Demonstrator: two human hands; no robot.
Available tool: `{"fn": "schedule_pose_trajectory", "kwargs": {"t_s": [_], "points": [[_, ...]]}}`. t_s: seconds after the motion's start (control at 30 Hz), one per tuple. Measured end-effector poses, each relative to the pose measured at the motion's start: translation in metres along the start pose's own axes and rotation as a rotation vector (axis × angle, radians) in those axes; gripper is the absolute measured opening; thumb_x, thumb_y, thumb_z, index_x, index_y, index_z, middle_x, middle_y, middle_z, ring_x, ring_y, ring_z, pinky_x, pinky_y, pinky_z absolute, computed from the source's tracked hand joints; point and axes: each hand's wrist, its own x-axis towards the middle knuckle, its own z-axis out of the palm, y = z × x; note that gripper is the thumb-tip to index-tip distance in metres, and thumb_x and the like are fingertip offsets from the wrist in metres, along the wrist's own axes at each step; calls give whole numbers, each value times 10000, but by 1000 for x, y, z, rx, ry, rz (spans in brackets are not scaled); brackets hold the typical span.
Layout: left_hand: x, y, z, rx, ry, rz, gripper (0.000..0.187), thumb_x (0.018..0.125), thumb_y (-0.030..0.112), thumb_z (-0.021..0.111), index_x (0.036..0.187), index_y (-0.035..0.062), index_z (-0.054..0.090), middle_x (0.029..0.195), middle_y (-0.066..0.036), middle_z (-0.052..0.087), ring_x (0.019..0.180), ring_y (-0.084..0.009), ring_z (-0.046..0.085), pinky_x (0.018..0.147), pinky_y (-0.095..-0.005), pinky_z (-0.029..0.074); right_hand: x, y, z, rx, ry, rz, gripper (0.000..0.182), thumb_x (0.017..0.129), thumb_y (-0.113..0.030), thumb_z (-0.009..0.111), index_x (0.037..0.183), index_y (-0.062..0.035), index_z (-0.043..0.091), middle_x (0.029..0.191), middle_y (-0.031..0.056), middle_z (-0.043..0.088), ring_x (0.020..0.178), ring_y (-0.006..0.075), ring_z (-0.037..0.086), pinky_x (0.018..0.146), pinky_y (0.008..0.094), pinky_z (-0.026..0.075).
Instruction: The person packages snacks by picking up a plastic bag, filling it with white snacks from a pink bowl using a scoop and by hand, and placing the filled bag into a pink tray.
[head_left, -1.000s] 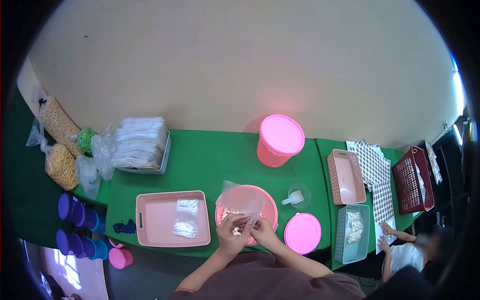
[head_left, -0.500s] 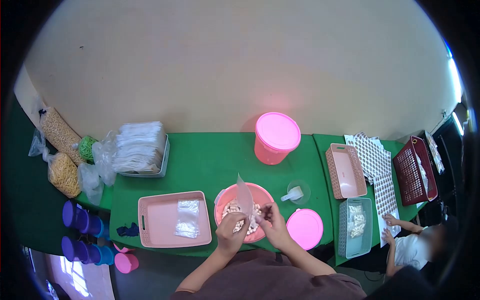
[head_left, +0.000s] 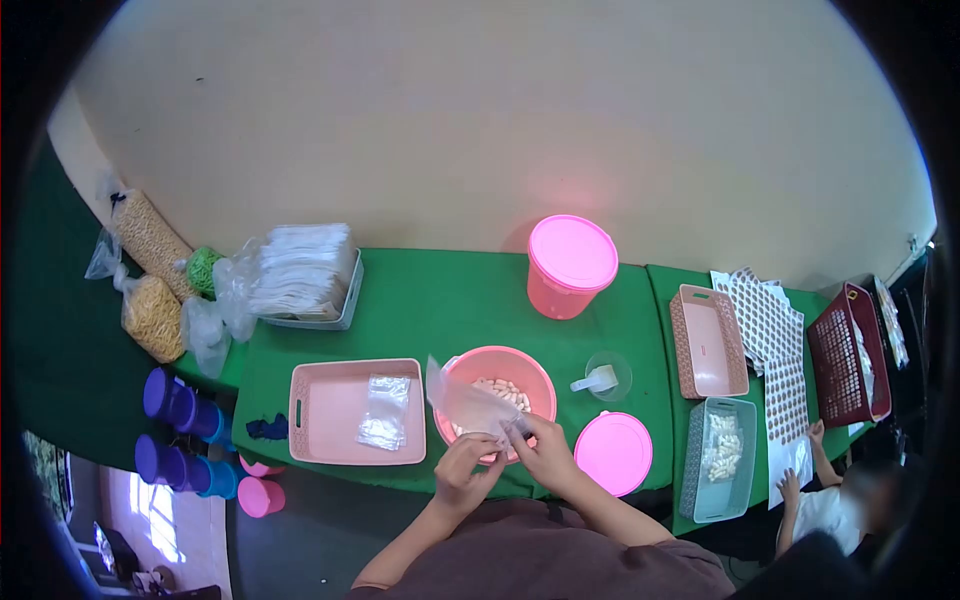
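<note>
My left hand (head_left: 466, 474) and my right hand (head_left: 541, 452) are close together at the near rim of a pink tub (head_left: 541, 385). Between them they pinch the edge of a clear plastic bag (head_left: 462, 405), whose sheet points up and to the left over the tub. Pale, finger-shaped snack pieces (head_left: 508, 390) lie inside the tub, partly covered by the bag. Whether anything is in the bag cannot be made out. On the left, a pink tray (head_left: 330, 415) holds a stack of clear plastic bags (head_left: 384, 412).
Right of the tub are a white scoop on a clear lid (head_left: 609, 377) and a pink lid (head_left: 613, 454). Behind stands a lidded pink canister (head_left: 568, 270). A grey basket (head_left: 690, 500) holds filled packets. At far right, a person's hands (head_left: 795, 480) touch a sticker sheet (head_left: 786, 390).
The bag has gone from standing upright and narrow to spread out and leaning left. My hands have turned it and stay together. The whole view has shifted slightly.
</note>
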Motion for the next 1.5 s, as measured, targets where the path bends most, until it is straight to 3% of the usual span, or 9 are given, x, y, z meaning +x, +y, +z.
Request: {"fn": "schedule_pose_trajectory", "kwargs": {"t_s": [0.27,0.43,0.6,0.7,0.87,0.97,1.07,1.37,1.5], "points": [[-36,30,15,105,-82,185,436,630,78,819,1013,106,612,1079,-136,615,1007,-333,611,823,-402,513,-34,3,-47,-153,44,-97,149,842,-105,609,875,39,588,719,158,568,600,253,548,586,361,444],[-26,60,33,131,-419,170,960,582,306,837,1395,248,331,1424,-138,328,1390,-377,178,1091,-593,226,-78,-4,-89,72,-243,64,150,834,-106,596,876,38,601,714,142,584,604,202,555,587,343,446],[-45,79,59,84,-512,132,685,604,66,754,1244,123,518,1014,-53,618,959,-233,603,1047,-485,334,-117,13,-118,100,-235,141,173,826,-129,605,781,38,605,581,48,532,552,106,472,530,297,401],[-50,91,71,87,-512,177,646,592,94,806,1174,94,526,972,-65,600,939,-236,602,994,-444,394,-137,19,-133,125,-191,196,217,833,-177,645,769,27,611,596,-5,520,573,69,453,534,265,380],[-68,103,78,-332,-380,-220,623,679,195,831,1134,79,421,977,-76,549,925,-183,576,876,-352,447,-161,26,-128,532,-81,-48,637,793,-307,747,1281,-46,431,1115,109,558,948,169,541,831,324,446],[-69,108,83,-565,-355,-383,651,720,248,825,1116,82,335,954,-61,513,902,-166,554,826,-337,464,-167,9,-115,192,-81,-254,851,759,-303,782,1392,-67,263,1248,128,486,1070,247,518,935,393,422],[-68,115,83,-741,-305,-363,600,749,236,803,1094,78,338,941,-60,515,863,-150,553,786,-314,474,-174,21,-89,145,-37,-175,747,720,-210,789,1321,-32,383,1192,142,515,1077,286,514,937,405,410],[-55,75,29,-830,192,-498,394,893,183,652,1123,74,351,963,-56,497,843,-124,559,735,-265,478,-138,3,-24,-79,-73,-227,500,819,-141,670,1268,-31,480,1093,194,587,997,316,592,833,400,473],[-16,42,-45,-743,956,-569,413,941,279,569,1222,58,364,946,-64,519,898,-153,532,835,-317,453,-123,43,36,-147,-26,-163,281,917,-133,536,1179,-31,558,878,179,644,767,309,653,677,376,513]]}}
